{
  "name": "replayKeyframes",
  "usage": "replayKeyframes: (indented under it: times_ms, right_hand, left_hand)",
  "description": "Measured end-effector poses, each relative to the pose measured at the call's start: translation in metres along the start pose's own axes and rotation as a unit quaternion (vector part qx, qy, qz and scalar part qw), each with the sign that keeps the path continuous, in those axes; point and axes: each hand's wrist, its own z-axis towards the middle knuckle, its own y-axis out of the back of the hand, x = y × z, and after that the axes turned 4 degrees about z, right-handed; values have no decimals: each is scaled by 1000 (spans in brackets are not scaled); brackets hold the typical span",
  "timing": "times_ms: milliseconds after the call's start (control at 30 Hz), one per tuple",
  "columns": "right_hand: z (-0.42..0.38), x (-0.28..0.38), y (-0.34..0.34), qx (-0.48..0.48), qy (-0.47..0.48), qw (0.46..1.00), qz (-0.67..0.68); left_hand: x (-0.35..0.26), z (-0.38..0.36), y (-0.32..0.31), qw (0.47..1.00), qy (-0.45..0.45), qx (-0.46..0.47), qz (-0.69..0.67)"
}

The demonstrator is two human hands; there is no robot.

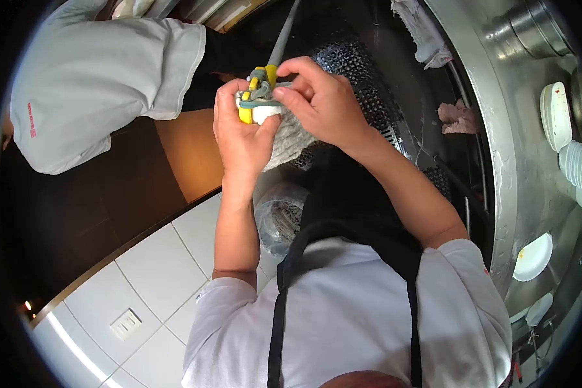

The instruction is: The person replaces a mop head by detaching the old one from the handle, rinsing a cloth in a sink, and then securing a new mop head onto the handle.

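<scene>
A mop points away from me, its pale handle (283, 39) running to the top and its grey-white strands (290, 147) hanging below my hands. The yellow and grey mop clamp (260, 87) is at the head end, with a grey-green band across it. My left hand (242, 139) is wrapped round the head beside the clamp, thumb on the white part. My right hand (326, 103) is at the clamp's right side, fingers curled, with thumb and index fingertip at the grey band. Exactly what those fingertips pinch is partly hidden.
A co-worker in a grey shirt (110, 71) bends at the left. Below is a clear bag (281, 220) with grey contents. A dark perforated mat (355, 71) lies on the floor. At right, a steel counter (498, 194) holds stacked bowls (575, 165) and a white plate (533, 257).
</scene>
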Motion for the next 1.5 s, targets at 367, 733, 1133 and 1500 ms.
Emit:
replayKeyframes:
  times_ms: [367,733,1133,1500]
  right_hand:
    - [2,-7,10,44,135,984,-108]
    - [-7,-25,41,102,70,990,-65]
    - [-33,-18,54,112,193,961,-164]
    - [-29,-16,38,127,128,960,213]
  left_hand:
    - [-12,-1,-2,995,-71,12,65]
    - [-26,-6,-10,986,-94,52,127]
    - [-25,-8,-13,991,-64,27,111]
    - [-31,-7,-15,997,-9,24,72]
